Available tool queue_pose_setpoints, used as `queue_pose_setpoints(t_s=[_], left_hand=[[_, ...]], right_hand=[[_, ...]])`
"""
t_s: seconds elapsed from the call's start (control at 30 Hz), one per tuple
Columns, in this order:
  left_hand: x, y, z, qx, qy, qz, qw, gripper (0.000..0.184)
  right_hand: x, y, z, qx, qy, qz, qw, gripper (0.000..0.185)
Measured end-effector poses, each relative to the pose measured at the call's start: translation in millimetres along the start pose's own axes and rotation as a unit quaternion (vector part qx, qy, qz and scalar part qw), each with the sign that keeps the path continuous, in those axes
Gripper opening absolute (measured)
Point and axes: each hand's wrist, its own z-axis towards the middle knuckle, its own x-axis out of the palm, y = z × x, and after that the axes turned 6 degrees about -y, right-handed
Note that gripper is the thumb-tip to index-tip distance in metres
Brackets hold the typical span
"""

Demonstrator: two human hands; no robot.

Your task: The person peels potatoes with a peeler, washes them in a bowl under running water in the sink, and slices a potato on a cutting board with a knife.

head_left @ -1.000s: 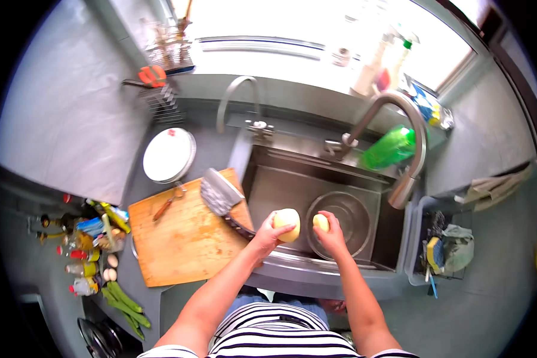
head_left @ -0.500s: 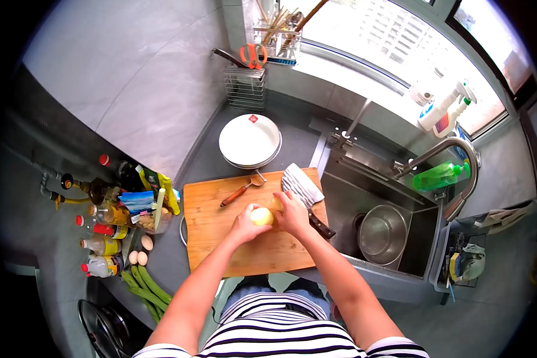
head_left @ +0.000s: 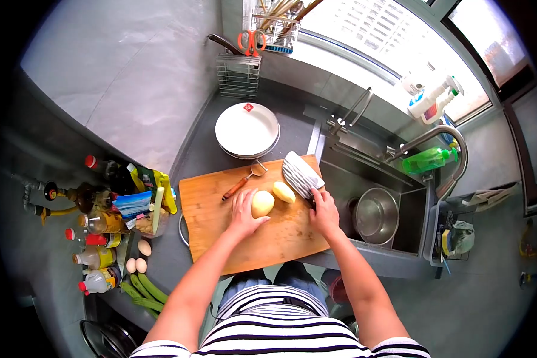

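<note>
On the wooden cutting board (head_left: 221, 250) lie two peeled potatoes. My left hand (head_left: 244, 215) cups the rounder potato (head_left: 262, 203) from its left side, fingers above and thumb below. A smaller, oval potato (head_left: 284, 192) rests untouched between my hands. My right hand (head_left: 324, 212) is closed around the dark handle of a cleaver (head_left: 302, 173), whose broad blade lies on the board pointing away from me. Most of that handle is hidden by my fingers. Behind the potatoes is a peeler (head_left: 237, 188) with a reddish-brown handle.
White plates (head_left: 247, 129) are stacked behind the board. To the right is the sink (head_left: 346, 179), with a metal pot (head_left: 376, 216) and a curved faucet (head_left: 459, 149). Bottles (head_left: 104, 224), eggs (head_left: 141, 265) and green vegetables (head_left: 146, 292) sit on the left.
My right hand has let go of the oval potato, now on the board, and moved right onto the cleaver's handle. My left hand has stayed at the rounder potato. The view has shifted slightly.
</note>
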Motion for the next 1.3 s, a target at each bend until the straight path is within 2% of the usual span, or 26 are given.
queue_pose_setpoints(t_s=[0.13, 0.17, 0.27, 0.3, 0.33, 0.4, 0.43, 0.57, 0.6, 0.7, 0.8, 0.83, 0.93, 1.03, 1.13, 1.3], left_hand=[[1, -8, 5, -0.044, 0.066, -0.066, 0.995, 0.079], [2, -6, 5, -0.024, 0.096, -0.076, 0.992, 0.077], [-3, -3, 2, 0.118, 0.252, -0.068, 0.958, 0.077], [-11, -13, -2, 0.111, 0.293, -0.039, 0.949, 0.077], [-13, -17, -8, 0.115, 0.259, -0.021, 0.959, 0.077], [-15, -23, -21, 0.123, 0.191, 0.017, 0.974, 0.077], [-16, -28, -26, 0.107, 0.164, -0.004, 0.981, 0.076], [-5, -41, -43, 0.029, 0.084, -0.062, 0.994, 0.067], [2, -40, -44, 0.01, 0.07, -0.069, 0.995, 0.065], [11, -33, -33, 0.012, 0.11, -0.128, 0.986, 0.057], [12, -39, -30, 0.05, 0.21, -0.155, 0.964, 0.054], [8, -45, -29, 0.046, 0.215, -0.135, 0.966, 0.053], [-5, -66, -38, 0.131, 0.101, 0.044, 0.985, 0.051], [-13, -88, -50, 0.115, 0.101, 0.087, 0.984, 0.049], [-4, -93, -64, 0.125, 0.082, 0.1, 0.984, 0.046], [6, -92, -67, 0.112, 0.048, 0.116, 0.986, 0.038]], right_hand=[[5, -5, 9, -0.039, 0.038, -0.023, 0.998, 0.074], [5, -7, 9, -0.026, 0.048, -0.013, 0.998, 0.075], [-12, -12, 4, 0.017, 0.07, 0.015, 0.997, 0.079], [-26, -9, -3, 0.051, 0.052, 0.065, 0.995, 0.078], [-37, -10, -8, 0.057, 0.019, 0.1, 0.993, 0.07], [-65, -9, -24, 0.137, 0.058, 0.215, 0.965, 0.057], [-67, -16, -36, 0.09, -0.005, 0.203, 0.975, 0.041], [-98, -18, -64, 0.091, 0.104, 0.137, 0.981, 0.024], [-94, -21, -69, 0.068, 0.105, 0.128, 0.984, 0.024], [-85, -25, -79, -0.005, 0.096, 0.119, 0.988, 0.025], [-72, -20, -76, -0.006, 0.11, 0.123, 0.986, 0.026], [-69, -16, -73, -0.002, 0.111, 0.114, 0.987, 0.027], [-66, -13, -63, 0.003, 0.122, 0.103, 0.987, 0.028], [-53, -19, -62, -0.051, 0.119, 0.109, 0.986, 0.03], [-47, -17, -59, -0.045, 0.15, 0.145, 0.977, 0.03], [-66, 3, -64, -0.1, 0.146, 0.122, 0.977, 0.027]])
